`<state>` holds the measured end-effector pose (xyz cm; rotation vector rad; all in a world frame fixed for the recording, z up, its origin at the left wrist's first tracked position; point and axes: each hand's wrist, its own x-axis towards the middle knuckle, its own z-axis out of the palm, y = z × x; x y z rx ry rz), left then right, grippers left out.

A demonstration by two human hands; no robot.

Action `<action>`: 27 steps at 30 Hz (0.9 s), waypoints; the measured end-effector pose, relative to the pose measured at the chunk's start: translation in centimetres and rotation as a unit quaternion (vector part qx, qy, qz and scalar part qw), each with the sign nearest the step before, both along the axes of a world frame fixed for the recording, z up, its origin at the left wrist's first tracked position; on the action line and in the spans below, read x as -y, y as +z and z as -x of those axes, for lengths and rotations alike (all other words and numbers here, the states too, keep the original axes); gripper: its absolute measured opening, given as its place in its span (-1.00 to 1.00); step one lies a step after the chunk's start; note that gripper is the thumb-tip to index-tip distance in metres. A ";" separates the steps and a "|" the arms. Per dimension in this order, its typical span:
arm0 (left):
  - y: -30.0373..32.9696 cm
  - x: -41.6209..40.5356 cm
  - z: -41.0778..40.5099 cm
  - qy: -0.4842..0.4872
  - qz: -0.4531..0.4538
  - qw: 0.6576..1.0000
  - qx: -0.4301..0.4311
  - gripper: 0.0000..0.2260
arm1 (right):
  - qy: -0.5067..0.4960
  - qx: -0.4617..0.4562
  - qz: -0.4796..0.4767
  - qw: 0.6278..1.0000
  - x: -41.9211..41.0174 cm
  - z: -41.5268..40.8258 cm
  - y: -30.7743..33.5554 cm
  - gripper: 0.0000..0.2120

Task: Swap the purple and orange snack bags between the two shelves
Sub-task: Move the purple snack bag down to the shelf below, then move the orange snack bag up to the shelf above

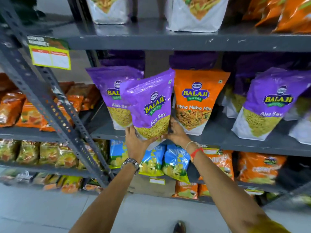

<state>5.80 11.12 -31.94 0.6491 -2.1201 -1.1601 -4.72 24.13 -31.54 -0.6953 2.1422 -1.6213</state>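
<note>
Now both hands' fingers (134,132) grip purple bag (148,105) bottom.

The held purple bag (148,106) reads "BALAJI WAFERS" and "Aloo Sev". Just right of it, the orange bag (198,101) reads "BALAJI WAFERS" and "Tikha Mitha Mix". Far right of it, another purple bag (269,105) reads "BALAJI" and "Aloo Sev".

1. Just below the hands we see blue snack packets (175,158) on a lower shelf.
2. Up and left of the hands, a yellow price tag (51,56) hangs on the grey rack upright (50,101).
3. Well above the hands we find white pouches (193,15).
</note>
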 end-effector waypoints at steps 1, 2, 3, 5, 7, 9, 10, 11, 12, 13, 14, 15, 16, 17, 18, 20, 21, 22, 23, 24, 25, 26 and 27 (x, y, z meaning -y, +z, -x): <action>-0.2 -0.1 0.6 0.004 0.002 1.000 0.008 -0.22 | -0.003 -0.001 -0.008 1.000 0.2 0.6 -0.5 -0.23; -0.4 -0.1 1.2 0.008 0.005 1.000 0.011 -0.21 | -0.005 -0.009 -0.016 1.000 0.4 1.1 -0.7 -0.22; -0.5 -0.1 1.7 0.011 0.005 1.000 0.011 -0.20 | -0.008 -0.016 -0.021 1.000 0.7 1.8 -1.0 -0.21; -0.6 -0.1 2.8 0.022 0.006 1.000 0.014 -0.17 | -0.018 -0.034 -0.030 0.999 1.2 2.9 -1.4 -0.22; -0.4 0.0 3.8 0.036 0.012 0.999 0.019 -0.14 | -0.047 -0.047 -0.021 0.998 1.7 3.1 -1.2 -0.28; -0.3 0.1 4.8 0.031 0.008 0.999 0.021 -0.12 | -0.081 -0.064 -0.006 0.995 2.0 2.9 -1.0 -0.33; -0.4 0.2 5.2 0.024 0.005 0.999 0.022 -0.12 | -0.099 -0.079 -0.004 0.992 2.1 2.7 -1.0 -0.35; -0.7 0.3 5.5 0.014 -0.001 1.000 0.021 -0.12 | -0.121 -0.089 -0.002 0.989 2.0 2.6 -1.2 -0.37; -1.0 0.3 5.6 0.005 -0.013 1.000 0.012 -0.12 | -0.146 -0.092 0.000 0.985 1.8 2.4 -1.3 -0.42; -1.2 0.1 5.5 0.006 -0.033 0.999 -0.004 -0.14 | -0.178 -0.079 0.016 0.981 1.5 2.1 -1.3 -0.49; -1.5 -0.2 5.4 0.019 -0.051 0.998 -0.023 -0.15 | -0.223 -0.064 0.039 0.972 1.3 1.8 -1.4 -0.59; -1.8 -0.9 5.1 0.047 -0.057 0.996 -0.044 -0.18 | -0.279 -0.056 0.066 0.956 0.8 1.5 -1.5 -0.70; -2.0 -1.7 4.7 0.080 -0.048 0.993 -0.070 -0.25 | -0.341 -0.058 0.090 0.934 0.1 1.1 -1.4 -0.77; -1.9 -2.7 4.2 0.100 -0.022 0.989 -0.102 -0.36 | -0.399 -0.068 0.106 0.908 -0.6 0.9 -1.1 -0.76; -2.0 -3.7 3.9 0.087 0.005 0.988 -0.130 -0.50 | -0.448 -0.082 0.111 0.883 -1.5 0.8 -0.9 -0.70; -1.9 -5.5 4.2 -0.046 0.046 0.987 -0.148 -0.75 | -0.500 -0.114 0.091 0.853 -3.3 1.5 -1.0 -0.54; -1.9 -6.1 4.8 -0.133 0.057 0.982 -0.123 -0.85 | -0.508 -0.124 0.072 0.849 -4.2 2.3 -1.5 -0.44; -1.8 -6.7 5.5 -0.205 0.060 0.973 -0.091 -0.88 | -0.507 -0.123 0.057 0.852 -5.1 3.1 -2.1 -0.35; -1.9 -7.2 6.3 -0.248 0.046 0.966 -0.062 -0.83 | -0.496 -0.113 0.051 0.859 -6.0 4.0 -2.7 -0.28; -2.1 -7.7 7.3 -0.268 0.007 0.962 -0.042 -0.71 | -0.477 -0.102 0.051 0.871 -6.7 4.7 -3.4 -0.22; -2.0 -8.1 8.1 -0.267 -0.056 0.962 -0.031 -0.56 | -0.453 -0.090 0.053 0.886 -7.3 5.2 -3.9 -0.18; -1.8 -8.5 8.8 -0.259 -0.123 0.958 -0.023 -0.43 | -0.425 -0.073 0.060 0.900 -7.9 5.6 -4.1 -0.15; -1.6 -8.9 9.4 -0.256 -0.179 0.950 -0.011 -0.33 | -0.395 -0.052 0.073 0.914 -8.3 6.0 -4.3 -0.14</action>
